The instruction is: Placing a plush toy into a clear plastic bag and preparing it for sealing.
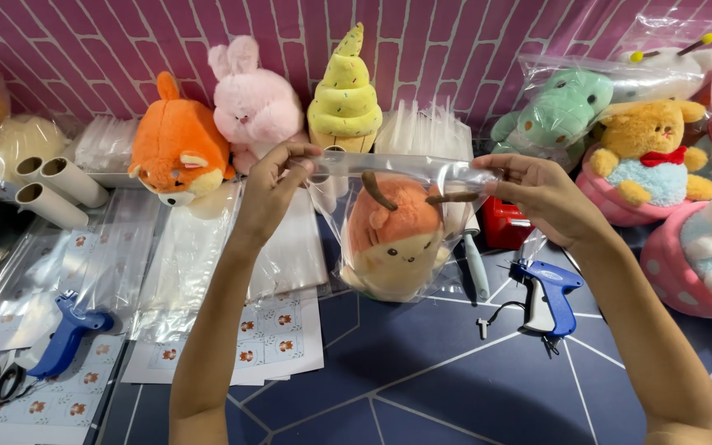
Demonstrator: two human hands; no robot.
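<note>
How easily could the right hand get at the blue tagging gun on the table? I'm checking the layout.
Probably yes, once freed: the right hand grips the clear bag holding a plush toy, and the blue tagging gun lies just below it on bare table, nothing between.

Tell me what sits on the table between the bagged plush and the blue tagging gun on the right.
In the head view, a pale pen-like tool lies between the bagged plush and the blue tagging gun, on the dark patterned table.
</note>
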